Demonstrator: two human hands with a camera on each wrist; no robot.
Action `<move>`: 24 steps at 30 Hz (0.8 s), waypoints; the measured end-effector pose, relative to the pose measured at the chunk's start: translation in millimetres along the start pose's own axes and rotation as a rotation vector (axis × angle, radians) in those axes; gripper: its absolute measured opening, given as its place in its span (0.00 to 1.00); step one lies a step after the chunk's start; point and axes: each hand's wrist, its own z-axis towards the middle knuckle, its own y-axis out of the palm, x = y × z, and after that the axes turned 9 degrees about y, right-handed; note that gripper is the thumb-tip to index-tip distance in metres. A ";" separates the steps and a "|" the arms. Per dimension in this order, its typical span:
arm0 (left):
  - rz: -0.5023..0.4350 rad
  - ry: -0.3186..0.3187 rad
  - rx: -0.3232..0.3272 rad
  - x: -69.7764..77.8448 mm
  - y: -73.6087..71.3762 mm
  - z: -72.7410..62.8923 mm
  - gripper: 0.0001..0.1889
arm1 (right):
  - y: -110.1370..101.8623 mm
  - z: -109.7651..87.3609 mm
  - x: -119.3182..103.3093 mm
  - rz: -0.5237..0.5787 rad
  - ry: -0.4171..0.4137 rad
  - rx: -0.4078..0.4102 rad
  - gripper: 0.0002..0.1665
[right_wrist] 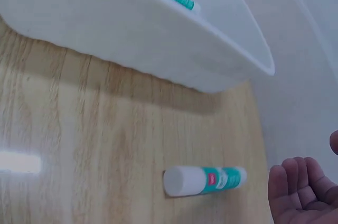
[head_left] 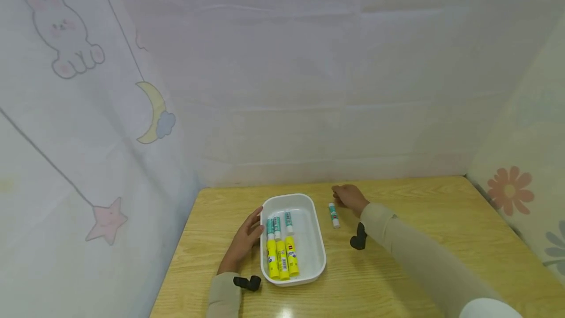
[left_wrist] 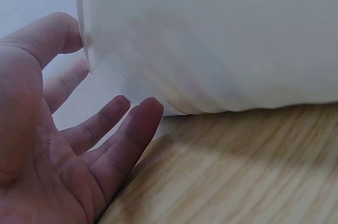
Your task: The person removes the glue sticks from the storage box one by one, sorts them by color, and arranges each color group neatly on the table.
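A white plastic tub (head_left: 314, 259) stands on the wooden table. Three yellow glue sticks (head_left: 282, 259) lie in its near left part, and three teal-and-white glue sticks (head_left: 277, 228) lie just beyond them. My left hand (head_left: 244, 240) touches the tub's left side, its fingers spread along the wall (left_wrist: 174, 49) and the rim. Another teal-and-white glue stick (head_left: 334, 215) lies on the table to the right of the tub. Close beyond it, my right hand (head_left: 349, 197) hovers with loosely bent fingers (right_wrist: 293, 182) and nothing held.
The wooden tabletop (head_left: 397, 269) runs back to a pale cloth wall (head_left: 287, 87). A printed cloth (head_left: 145, 200) hangs at the left, and one with flowers (head_left: 509, 190) hangs at the right. Black camera mounts (head_left: 358, 237) sit on both wrists.
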 end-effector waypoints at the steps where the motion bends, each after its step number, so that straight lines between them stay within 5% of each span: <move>1: -0.001 -0.001 0.002 0.0 0.4 0.2 0.31 | 0.0 0.8 -2.6 -0.002 -0.011 -0.012 0.32; 11: -0.012 -0.014 0.011 0.6 4.8 1.8 0.32 | 18.3 -15.6 -40.1 0.101 -0.035 -0.121 0.30; 24: -0.018 -0.005 -0.004 8.1 13.2 1.6 0.32 | 60.6 -32.2 -46.3 0.060 -0.041 -0.284 0.24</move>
